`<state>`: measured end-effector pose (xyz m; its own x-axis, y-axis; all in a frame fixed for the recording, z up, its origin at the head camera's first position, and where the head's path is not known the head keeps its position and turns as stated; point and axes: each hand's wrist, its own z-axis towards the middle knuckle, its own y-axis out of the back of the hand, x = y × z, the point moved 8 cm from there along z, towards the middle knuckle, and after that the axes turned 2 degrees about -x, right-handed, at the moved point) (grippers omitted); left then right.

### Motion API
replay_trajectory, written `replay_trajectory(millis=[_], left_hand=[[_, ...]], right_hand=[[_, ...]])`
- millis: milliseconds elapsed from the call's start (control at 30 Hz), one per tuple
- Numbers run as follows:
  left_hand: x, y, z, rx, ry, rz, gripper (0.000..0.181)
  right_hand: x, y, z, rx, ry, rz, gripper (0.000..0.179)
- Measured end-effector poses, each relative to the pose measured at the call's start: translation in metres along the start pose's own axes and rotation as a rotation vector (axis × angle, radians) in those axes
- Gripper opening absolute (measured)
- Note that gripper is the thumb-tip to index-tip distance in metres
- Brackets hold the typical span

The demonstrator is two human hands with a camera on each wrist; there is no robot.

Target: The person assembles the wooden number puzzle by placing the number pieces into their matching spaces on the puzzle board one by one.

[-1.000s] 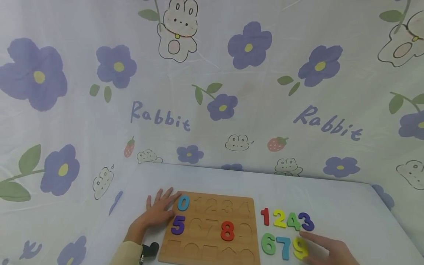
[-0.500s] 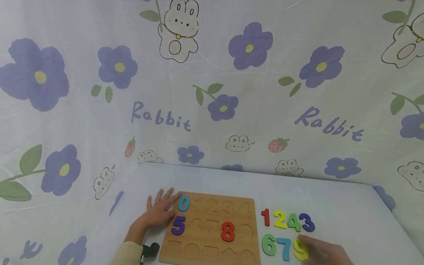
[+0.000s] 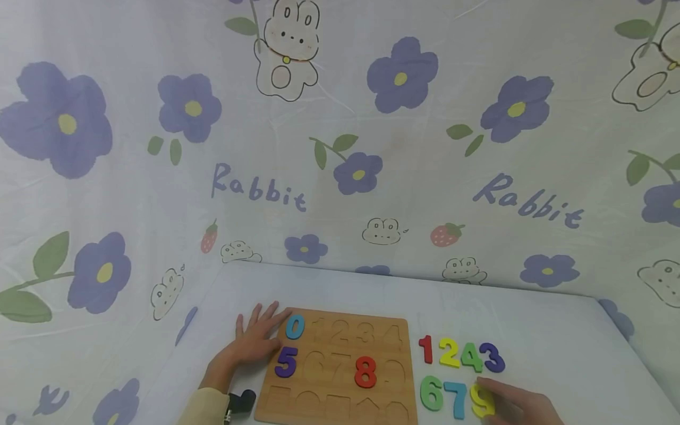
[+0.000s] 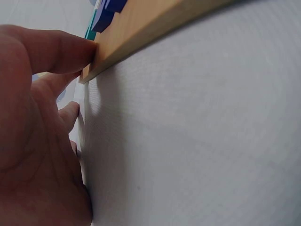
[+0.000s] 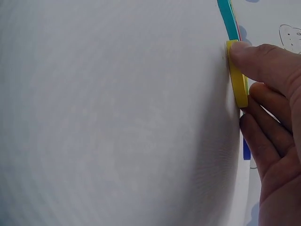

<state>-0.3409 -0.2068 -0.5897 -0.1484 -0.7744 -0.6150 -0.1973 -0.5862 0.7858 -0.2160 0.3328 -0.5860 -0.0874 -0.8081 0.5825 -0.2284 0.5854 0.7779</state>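
Note:
A wooden number board lies on the white table with a blue 0, a purple 5 and a red 8 on it. My left hand rests at the board's left side, fingers spread; in the left wrist view its thumb touches the board's edge. Right of the board, my right hand pinches a yellow number 9, forefinger at its top. From the right wrist, the thumb presses one end of this yellow piece, which lies low at the tabletop.
Beside the 9 lie a blue 7 and a green 6. Behind them stand a red 1, yellow 2, green 4 and purple 3. A rabbit-and-flower curtain hangs behind the table.
My right forefinger has drawn back from beside the 4 and 3 onto the top of the 9, and the fingers now close on it. The left hand and board have stayed put.

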Motion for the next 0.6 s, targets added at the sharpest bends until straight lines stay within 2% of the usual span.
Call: replay_trajectory(millis=[300,467,600], left_hand=[[0.002,-0.001,0.001,0.003,-0.005,0.012,0.077],[0.003,-0.002,0.001,0.0,-0.01,0.01,0.079],[0.004,-0.002,0.002,-0.003,-0.01,0.008,0.078]], right_hand=[[-0.009,0.002,0.006,0.021,-0.064,-0.004,0.073],[0.002,0.011,0.003,0.039,-0.096,0.0,0.079],[0.016,0.022,-0.002,0.03,-0.088,-0.018,0.079]])
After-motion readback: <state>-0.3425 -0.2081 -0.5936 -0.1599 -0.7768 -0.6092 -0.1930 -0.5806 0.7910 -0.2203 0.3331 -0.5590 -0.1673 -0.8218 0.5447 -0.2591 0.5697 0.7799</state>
